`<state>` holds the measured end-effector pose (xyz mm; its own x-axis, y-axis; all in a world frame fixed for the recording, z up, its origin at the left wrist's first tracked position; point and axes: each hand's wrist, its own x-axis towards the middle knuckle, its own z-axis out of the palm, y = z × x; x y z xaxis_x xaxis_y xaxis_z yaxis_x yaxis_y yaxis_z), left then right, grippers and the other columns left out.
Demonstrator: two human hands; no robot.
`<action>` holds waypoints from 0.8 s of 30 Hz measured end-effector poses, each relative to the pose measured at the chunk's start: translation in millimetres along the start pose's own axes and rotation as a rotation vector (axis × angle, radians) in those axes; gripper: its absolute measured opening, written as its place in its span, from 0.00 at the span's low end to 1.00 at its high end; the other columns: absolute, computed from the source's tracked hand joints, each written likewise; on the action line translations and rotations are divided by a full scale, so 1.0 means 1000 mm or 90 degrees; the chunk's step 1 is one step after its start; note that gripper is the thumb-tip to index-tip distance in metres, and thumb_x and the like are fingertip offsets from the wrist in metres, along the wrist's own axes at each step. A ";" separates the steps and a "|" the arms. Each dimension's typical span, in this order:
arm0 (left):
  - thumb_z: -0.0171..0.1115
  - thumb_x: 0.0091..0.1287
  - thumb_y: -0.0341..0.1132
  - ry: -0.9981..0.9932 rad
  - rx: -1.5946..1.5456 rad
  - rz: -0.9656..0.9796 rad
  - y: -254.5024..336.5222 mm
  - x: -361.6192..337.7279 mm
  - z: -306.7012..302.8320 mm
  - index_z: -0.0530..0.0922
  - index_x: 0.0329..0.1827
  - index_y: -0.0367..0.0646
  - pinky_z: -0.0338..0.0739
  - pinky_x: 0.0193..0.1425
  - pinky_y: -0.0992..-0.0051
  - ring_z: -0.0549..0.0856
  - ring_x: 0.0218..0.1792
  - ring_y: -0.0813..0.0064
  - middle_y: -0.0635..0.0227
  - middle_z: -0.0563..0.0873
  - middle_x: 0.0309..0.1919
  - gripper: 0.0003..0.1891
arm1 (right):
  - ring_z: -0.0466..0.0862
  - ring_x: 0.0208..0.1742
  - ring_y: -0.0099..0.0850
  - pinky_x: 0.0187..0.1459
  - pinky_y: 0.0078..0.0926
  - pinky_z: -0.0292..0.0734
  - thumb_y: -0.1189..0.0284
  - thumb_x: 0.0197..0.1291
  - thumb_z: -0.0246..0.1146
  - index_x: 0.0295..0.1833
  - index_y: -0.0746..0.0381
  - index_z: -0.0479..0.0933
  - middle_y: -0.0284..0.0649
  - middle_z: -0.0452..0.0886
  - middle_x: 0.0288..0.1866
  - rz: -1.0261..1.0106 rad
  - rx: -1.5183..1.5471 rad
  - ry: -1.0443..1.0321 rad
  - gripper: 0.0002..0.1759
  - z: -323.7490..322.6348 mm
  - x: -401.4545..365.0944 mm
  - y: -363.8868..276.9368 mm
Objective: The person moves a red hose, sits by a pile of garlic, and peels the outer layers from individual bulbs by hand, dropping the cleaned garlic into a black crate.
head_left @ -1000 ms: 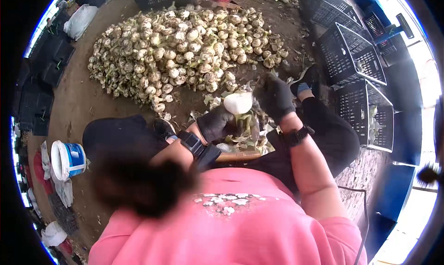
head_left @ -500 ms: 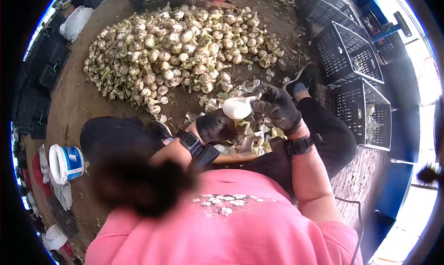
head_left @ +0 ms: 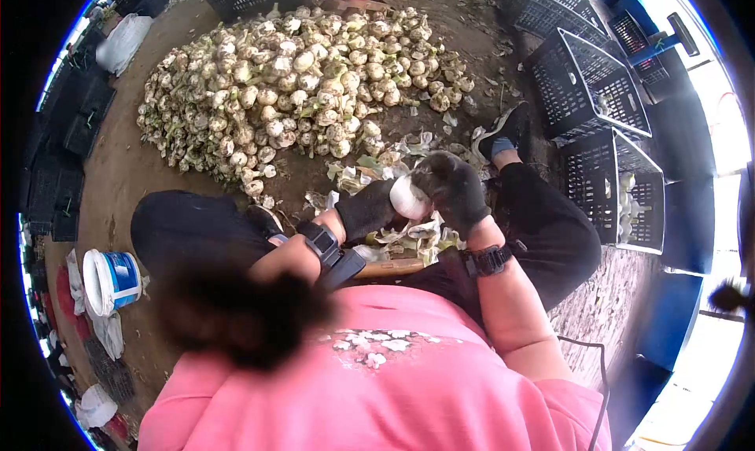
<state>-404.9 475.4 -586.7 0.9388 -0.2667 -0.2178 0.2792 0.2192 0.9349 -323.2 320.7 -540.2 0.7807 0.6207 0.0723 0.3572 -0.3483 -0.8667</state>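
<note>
A peeled, round white bulb, onion-like, sits between my two dark-gloved hands above my lap. My left hand is wrapped round its left side. From the right and above, my right hand has its fingers curled against the bulb's upper right. Whether a peel or a small tool is in the right fingers is hidden. Pale, leafy peelings lie on the ground below the hands, between my legs. Just beyond them is a large heap of unpeeled bulbs with soil and short stems.
Black plastic crates stand on the right, the nearest crate holding some pale bulbs. A white-and-blue bucket is on the left. Dark crates line the far left side. Near my right foot lies a shoe.
My right hand has moved in from beside the bulb and now curls over it. The bulb has shifted slightly right and down, still with my left hand around it.
</note>
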 end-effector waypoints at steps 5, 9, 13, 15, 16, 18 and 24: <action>0.54 0.67 0.27 -0.023 0.063 0.183 -0.002 0.002 -0.011 0.76 0.53 0.38 0.79 0.48 0.76 0.83 0.45 0.76 0.65 0.84 0.45 0.13 | 0.84 0.34 0.32 0.37 0.28 0.79 0.63 0.64 0.59 0.51 0.58 0.76 0.44 0.82 0.35 0.404 0.522 0.138 0.14 -0.013 0.006 0.037; 0.55 0.67 0.29 0.055 0.077 0.157 -0.025 0.003 -0.020 0.74 0.57 0.39 0.79 0.53 0.70 0.83 0.48 0.74 0.64 0.83 0.49 0.16 | 0.82 0.43 0.51 0.46 0.46 0.76 0.60 0.60 0.53 0.47 0.63 0.78 0.55 0.81 0.43 0.121 -0.239 0.072 0.19 -0.002 -0.003 0.063; 0.55 0.66 0.27 0.211 0.115 0.074 -0.036 0.010 -0.023 0.73 0.56 0.41 0.80 0.43 0.72 0.84 0.42 0.72 0.65 0.83 0.44 0.15 | 0.82 0.45 0.51 0.48 0.44 0.77 0.57 0.52 0.61 0.41 0.64 0.81 0.55 0.82 0.40 0.182 -0.324 0.032 0.20 -0.002 -0.001 0.059; 0.56 0.66 0.28 0.205 0.090 0.022 -0.038 0.012 -0.045 0.74 0.55 0.43 0.79 0.32 0.74 0.84 0.35 0.74 0.66 0.84 0.40 0.15 | 0.82 0.45 0.52 0.48 0.43 0.77 0.54 0.52 0.62 0.41 0.64 0.81 0.55 0.82 0.39 0.073 -0.308 0.075 0.23 0.002 -0.005 0.065; 0.57 0.65 0.29 0.234 0.023 0.011 -0.041 0.014 -0.049 0.75 0.54 0.44 0.77 0.28 0.76 0.83 0.32 0.75 0.67 0.84 0.37 0.14 | 0.77 0.51 0.53 0.53 0.43 0.74 0.55 0.51 0.64 0.48 0.64 0.77 0.56 0.78 0.47 -0.038 -0.227 0.079 0.26 0.006 0.000 0.055; 0.60 0.66 0.37 0.290 0.104 -0.050 -0.024 0.016 -0.035 0.75 0.56 0.47 0.78 0.31 0.74 0.83 0.35 0.71 0.66 0.84 0.40 0.16 | 0.67 0.65 0.54 0.63 0.43 0.66 0.56 0.49 0.68 0.63 0.64 0.68 0.57 0.69 0.63 -0.258 -0.062 0.071 0.38 0.015 0.000 0.028; 0.53 0.63 0.29 0.204 0.272 0.123 0.022 -0.017 0.028 0.76 0.53 0.40 0.79 0.49 0.67 0.81 0.47 0.66 0.61 0.82 0.48 0.15 | 0.72 0.57 0.32 0.59 0.32 0.69 0.72 0.45 0.74 0.59 0.61 0.68 0.42 0.74 0.53 -0.176 0.252 -0.016 0.34 -0.009 -0.010 0.018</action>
<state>-420.6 458.3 -554.6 0.9977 0.0531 -0.0430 0.0520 -0.1809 0.9821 -320.1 301.4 -551.9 0.6695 0.6713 0.3181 0.3229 0.1227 -0.9384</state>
